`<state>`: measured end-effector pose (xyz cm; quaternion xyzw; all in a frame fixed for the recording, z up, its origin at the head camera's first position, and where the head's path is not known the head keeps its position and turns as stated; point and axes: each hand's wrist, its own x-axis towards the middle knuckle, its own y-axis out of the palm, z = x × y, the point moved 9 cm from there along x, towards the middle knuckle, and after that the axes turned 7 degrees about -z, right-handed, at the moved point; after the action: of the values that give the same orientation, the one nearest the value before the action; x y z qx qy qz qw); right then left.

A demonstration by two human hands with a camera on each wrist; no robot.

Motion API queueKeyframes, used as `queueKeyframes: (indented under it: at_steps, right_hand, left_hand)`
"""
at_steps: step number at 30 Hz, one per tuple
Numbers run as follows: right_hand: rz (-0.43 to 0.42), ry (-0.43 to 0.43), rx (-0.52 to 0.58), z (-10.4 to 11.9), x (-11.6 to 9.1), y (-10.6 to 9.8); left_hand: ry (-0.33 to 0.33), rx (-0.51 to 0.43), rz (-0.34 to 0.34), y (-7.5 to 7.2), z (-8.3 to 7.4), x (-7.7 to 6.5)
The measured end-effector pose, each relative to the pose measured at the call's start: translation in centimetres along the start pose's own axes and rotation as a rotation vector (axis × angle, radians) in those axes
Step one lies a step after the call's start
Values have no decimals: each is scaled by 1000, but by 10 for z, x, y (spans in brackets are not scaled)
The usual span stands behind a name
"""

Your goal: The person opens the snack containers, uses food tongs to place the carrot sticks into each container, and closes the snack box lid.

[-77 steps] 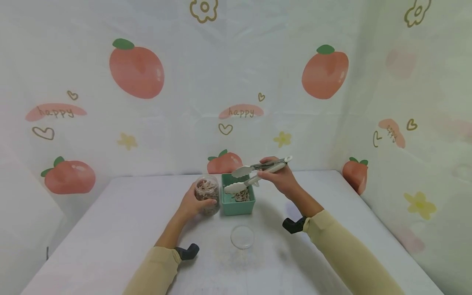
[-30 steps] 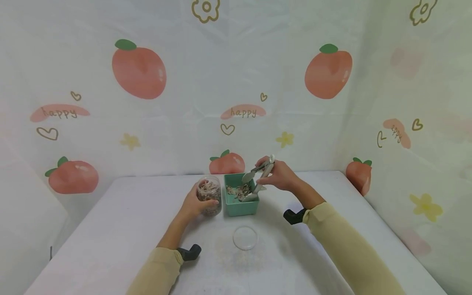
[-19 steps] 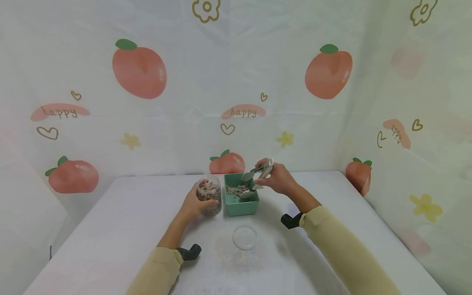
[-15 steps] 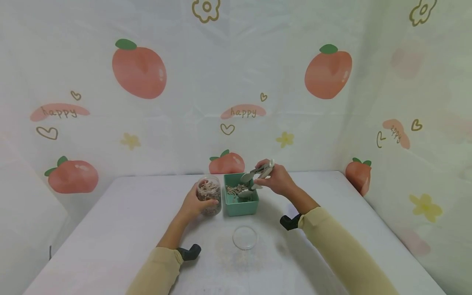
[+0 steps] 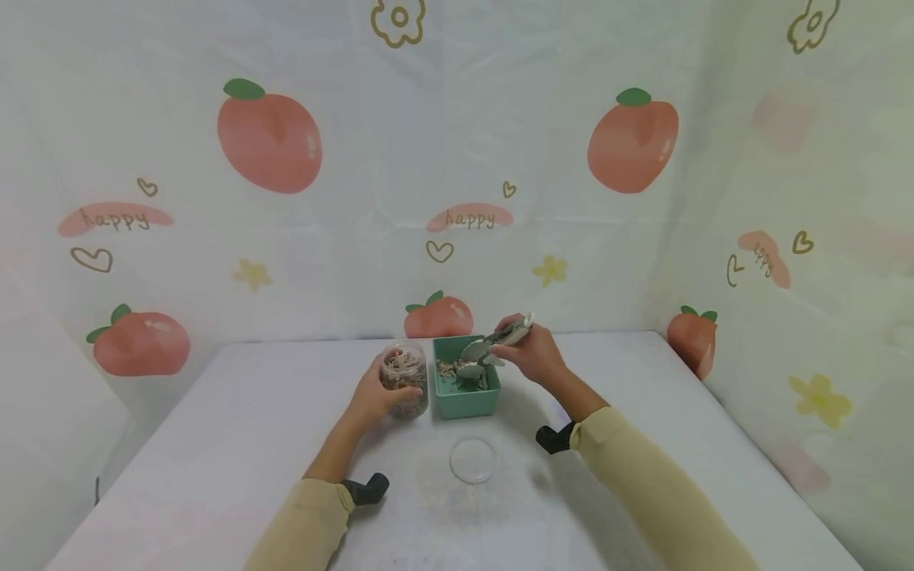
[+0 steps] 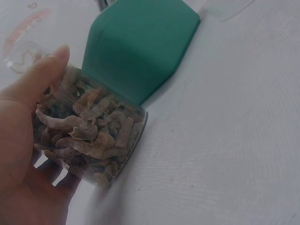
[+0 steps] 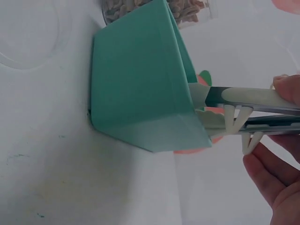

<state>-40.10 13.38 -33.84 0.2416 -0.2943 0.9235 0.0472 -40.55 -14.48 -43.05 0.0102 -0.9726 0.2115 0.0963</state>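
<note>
My left hand [image 5: 371, 395] grips a clear jar [image 6: 89, 129] filled with brownish, curled dried pieces; the jar stands upright and uncapped on the table. Beside it on the right is a green box [image 5: 466, 406], with more of the same dried pieces [image 5: 446, 369] inside. My right hand [image 5: 530, 349] holds white-and-metal tongs [image 7: 255, 98] between thumb and fingers. The tongs' scalloped heads reach down into the box from its right side, a narrow gap between them. In the right wrist view the box wall hides the ends of the heads.
A round clear lid [image 5: 474, 461] lies flat on the white table [image 5: 286, 444] in front of the box. Behind the table hangs a white backdrop [image 5: 343, 262] printed with peaches, and another stretch of it runs along the right side.
The tongs came down from above the box into it, and their heads have drawn closer together. My right hand shifted slightly left and down. The left hand keeps its hold on the jar.
</note>
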Motion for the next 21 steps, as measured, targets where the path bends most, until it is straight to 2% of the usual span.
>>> queueKeyframes:
  at_steps: [5,12,16,21]
  right_hand:
    - [0,-16,-56,1,0,0]
    - [69,-27,-158,8,6,1]
    - [104,-25,-167,10,7,4]
    - [101,-22,-140,13,4,4]
  left_hand:
    - [3,1,1,1,0,0]
    - [8,13,-3,-1,0,2]
    - [3,8,-3,-1,0,1]
    - [-5,-2,2,-1,-1,0]
